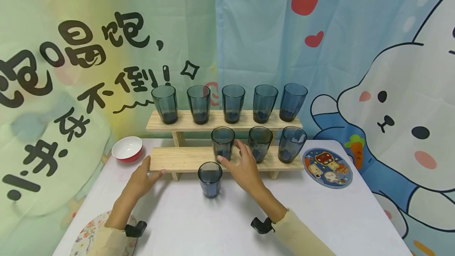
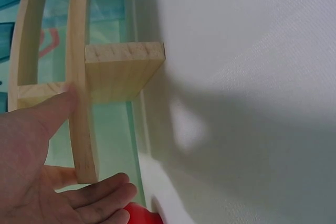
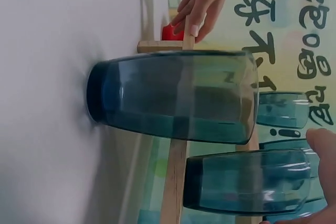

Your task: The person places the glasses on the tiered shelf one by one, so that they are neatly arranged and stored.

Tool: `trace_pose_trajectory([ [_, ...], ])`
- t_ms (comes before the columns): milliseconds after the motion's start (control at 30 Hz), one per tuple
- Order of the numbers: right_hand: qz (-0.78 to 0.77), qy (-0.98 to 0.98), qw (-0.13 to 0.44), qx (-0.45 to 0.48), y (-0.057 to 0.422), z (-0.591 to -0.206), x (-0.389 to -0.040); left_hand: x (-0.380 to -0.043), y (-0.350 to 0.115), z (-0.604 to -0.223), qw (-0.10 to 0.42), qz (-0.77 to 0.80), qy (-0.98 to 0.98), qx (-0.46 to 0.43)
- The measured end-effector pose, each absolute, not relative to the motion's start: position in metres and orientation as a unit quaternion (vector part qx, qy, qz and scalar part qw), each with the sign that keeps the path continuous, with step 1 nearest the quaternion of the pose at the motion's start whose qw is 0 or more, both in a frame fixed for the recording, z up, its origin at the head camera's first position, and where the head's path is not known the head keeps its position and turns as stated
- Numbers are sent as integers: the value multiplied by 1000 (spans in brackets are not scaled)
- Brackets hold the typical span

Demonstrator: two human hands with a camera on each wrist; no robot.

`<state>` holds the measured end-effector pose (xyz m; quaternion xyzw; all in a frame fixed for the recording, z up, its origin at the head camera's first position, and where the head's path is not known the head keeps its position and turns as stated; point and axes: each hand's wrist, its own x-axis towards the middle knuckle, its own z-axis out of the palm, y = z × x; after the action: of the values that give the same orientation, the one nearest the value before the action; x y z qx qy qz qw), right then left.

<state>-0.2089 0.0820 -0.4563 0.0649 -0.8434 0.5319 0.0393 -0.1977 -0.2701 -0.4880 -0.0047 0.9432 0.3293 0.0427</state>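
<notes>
A two-tier wooden rack (image 1: pixel 181 158) stands on the white table. My left hand (image 1: pixel 142 179) holds the left end of its lower board, thumb along the front edge; the left wrist view shows fingers (image 2: pixel 102 198) past the board's end. My right hand (image 1: pixel 245 169) is around the leftmost of three blue-grey glass cups (image 1: pixel 222 139) on the lower board, thumb in front and fingers at its right side. Whether they touch the glass is unclear. Another cup (image 1: pixel 210 181) stands upright on the table before the rack. Several more cups (image 1: pixel 232 104) line the upper board.
A red bowl with a white inside (image 1: pixel 127 148) sits left of the rack. On the right lies a round blue cartoon mat (image 1: pixel 328 169). A patterned round mat (image 1: pixel 90 232) is partly under the left forearm. A printed curtain (image 1: pixel 252 31) hangs behind.
</notes>
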Motion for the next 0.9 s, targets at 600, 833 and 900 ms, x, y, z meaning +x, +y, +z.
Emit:
trace_pose_trajectory([
  [600, 558, -818, 10, 136, 80, -496, -170, -198, -271, -488, 49, 327, 944, -8],
  [833, 565, -812, -1, 148, 71, -508, -170, -198, -271, -487, 51, 324, 944, -12],
  [900, 565, -812, -2, 149, 69, -512, -171, -198, -270, -487, 51, 325, 944, -12],
])
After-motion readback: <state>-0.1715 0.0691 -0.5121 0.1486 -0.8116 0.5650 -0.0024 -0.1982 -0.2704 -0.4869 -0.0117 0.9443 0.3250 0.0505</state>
